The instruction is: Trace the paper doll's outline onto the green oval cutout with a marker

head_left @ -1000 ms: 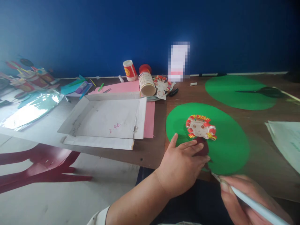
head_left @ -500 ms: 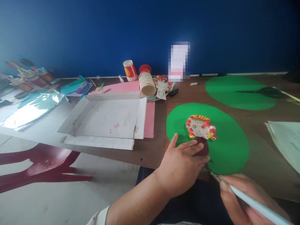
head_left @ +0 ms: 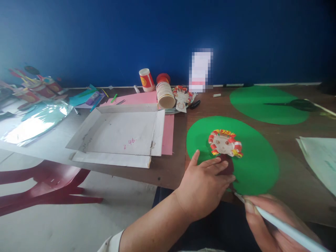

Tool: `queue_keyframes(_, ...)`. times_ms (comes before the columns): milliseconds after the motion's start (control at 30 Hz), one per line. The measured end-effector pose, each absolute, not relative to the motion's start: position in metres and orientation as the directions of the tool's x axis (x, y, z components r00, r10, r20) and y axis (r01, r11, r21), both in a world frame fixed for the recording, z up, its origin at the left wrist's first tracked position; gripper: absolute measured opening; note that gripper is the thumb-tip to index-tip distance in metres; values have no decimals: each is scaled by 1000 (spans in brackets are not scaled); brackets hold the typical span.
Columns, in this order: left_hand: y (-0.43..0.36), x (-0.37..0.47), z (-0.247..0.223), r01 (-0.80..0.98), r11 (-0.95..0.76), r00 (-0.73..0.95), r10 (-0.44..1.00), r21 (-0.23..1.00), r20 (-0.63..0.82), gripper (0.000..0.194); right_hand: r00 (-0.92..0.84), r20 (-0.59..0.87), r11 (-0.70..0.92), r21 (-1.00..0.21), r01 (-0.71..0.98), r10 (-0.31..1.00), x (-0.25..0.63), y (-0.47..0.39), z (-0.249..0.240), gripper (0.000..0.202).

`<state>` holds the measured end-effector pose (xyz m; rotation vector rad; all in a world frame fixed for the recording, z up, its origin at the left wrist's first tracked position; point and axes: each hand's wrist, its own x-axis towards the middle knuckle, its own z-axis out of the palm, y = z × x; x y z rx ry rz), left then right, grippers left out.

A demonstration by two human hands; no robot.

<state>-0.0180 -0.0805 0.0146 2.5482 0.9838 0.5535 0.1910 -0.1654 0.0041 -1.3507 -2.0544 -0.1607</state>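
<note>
On the brown table (head_left: 170,171), left of centre, I've got a shallow white box lid (head_left: 120,127) w/ pink handwriting: reads as "46" w/ a "2" just below-left of it. Dark scribble down its L side, can't make it out. Red cup (head_left: 147,80) at the back has a yellow emblem, too small to read; faint green print on the pale sheet (head_left: 319,157) at far R, also illegible. Panel (head_left: 201,68) by the blue wall is pixelated, no text to be had.

Hands: L hand (head_left: 202,190) is spread flat, palm down, thumb out to the side, fingertips pressing a dark maroon piece (head_left: 228,170) onto the nearer green oval (head_left: 257,161); it isn't gripping anything. R hand (head_left: 275,206) is closed in a writing grip round a pale pen-like tool (head_left: 288,230), tip pointing up-L, right by the bottom end of the maroon piece; can't tell if it's touching. Paper face (head_left: 223,144) w/ red & yellow curls sits on the same oval, just above the L fingertips. 2nd green oval (head_left: 252,108) lies behind, back R, w/ a long dark object (head_left: 301,104) across it.
</note>
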Motion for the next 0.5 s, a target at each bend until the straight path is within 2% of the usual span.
queue_keyframes(167,-81,-18,14,560,-693,685,695,453,218,32,-260,602,466,-214,859,755,189,-163,5,11)
queue_keyframes(500,-79,-18,12,543,-694,683,693,473,232,32,-237,573,470,-301,830,785,186,-160,7,10)
